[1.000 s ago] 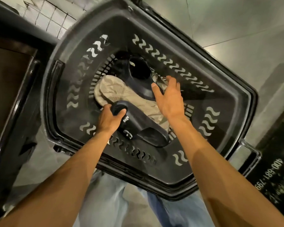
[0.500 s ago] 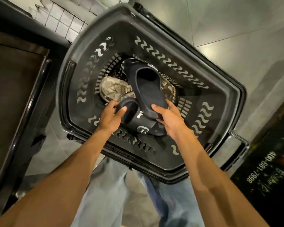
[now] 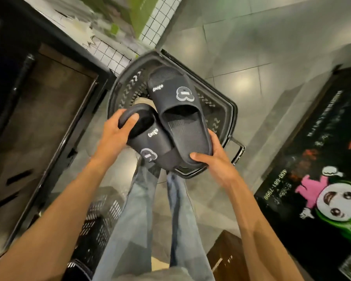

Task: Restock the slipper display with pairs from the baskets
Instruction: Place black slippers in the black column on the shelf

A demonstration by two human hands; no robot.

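One slipper (image 3: 150, 141) sits mid-frame in the left hand (image 3: 111, 132), fingers curled round its heel. The right hand (image 3: 215, 159) grips a second slipper (image 3: 182, 112) by the heel. Both hide most of the basket (image 3: 217, 102); a pale thing (image 3: 141, 102) inside barely shows.

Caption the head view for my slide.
Left hand grips one dark slipper, right hand grips its mate, both over the black basket.

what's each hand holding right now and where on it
Left hand grips one black moulded slipper by its heel rim; right hand grips the matching black slipper by its heel end.
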